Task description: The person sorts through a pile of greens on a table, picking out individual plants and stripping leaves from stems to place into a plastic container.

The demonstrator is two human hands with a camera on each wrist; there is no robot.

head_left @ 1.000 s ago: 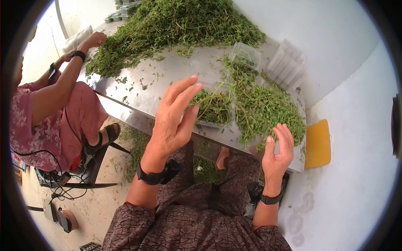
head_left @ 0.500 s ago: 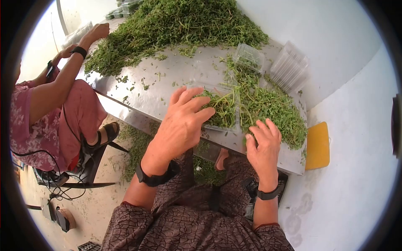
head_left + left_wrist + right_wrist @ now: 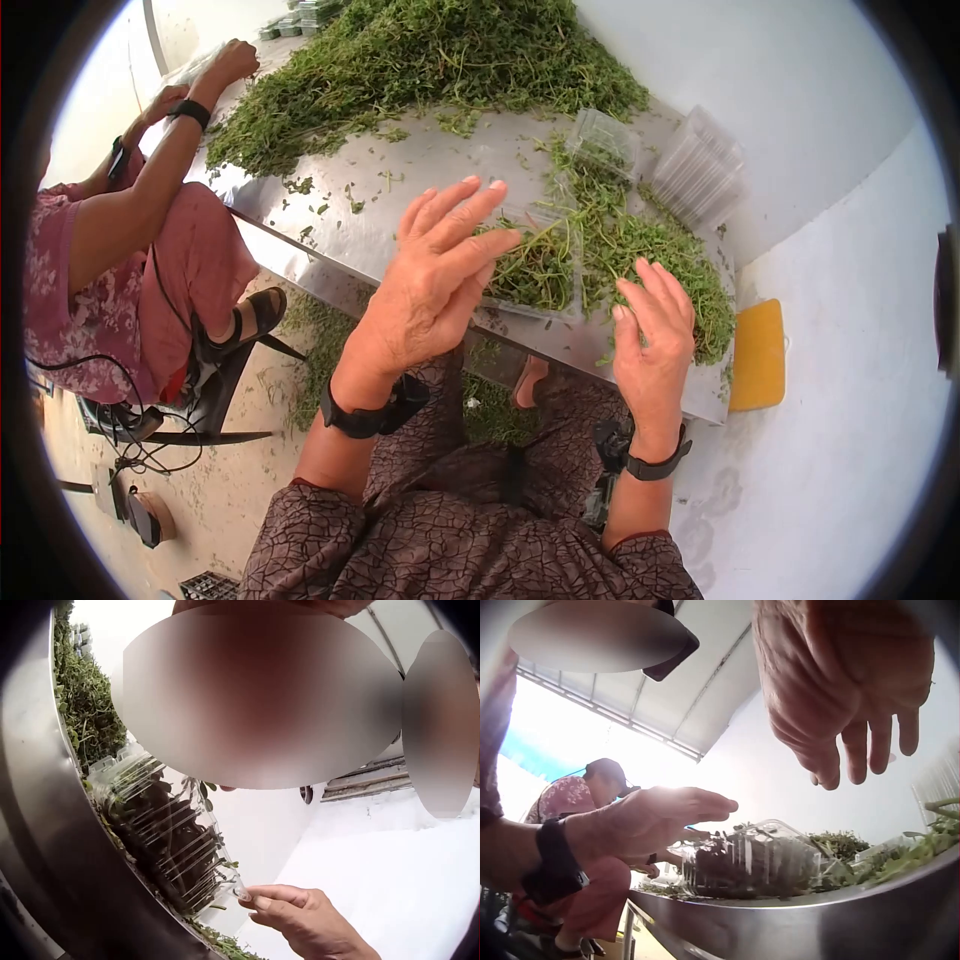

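A clear plastic container (image 3: 577,290) filled with leafy green sprigs (image 3: 535,272) stands at the table's front edge. My left hand (image 3: 425,275) is over its left side, fingers extended and palm turned toward the container. My right hand (image 3: 655,355) is at the right, fingers loosely straight, over the front of a small heap of sprigs (image 3: 640,245). Neither hand holds anything. In the left wrist view, the fingertips of the right hand (image 3: 319,930) overlap the container's (image 3: 169,832) near corner. The right wrist view has the left hand (image 3: 652,817) flat above the filled container (image 3: 754,862).
A large pile of greens (image 3: 430,75) covers the back of the metal table (image 3: 330,225). An empty clear container (image 3: 605,140) and a stack of clear containers (image 3: 700,168) stand at the right, near the wall. Another person (image 3: 130,260) sits at the left; a yellow board (image 3: 758,355) leans beside the table.
Both hands bent their fingers toward the container half a second ago; now the fingers have straightened. The right hand has moved back right, away from the container's right side.
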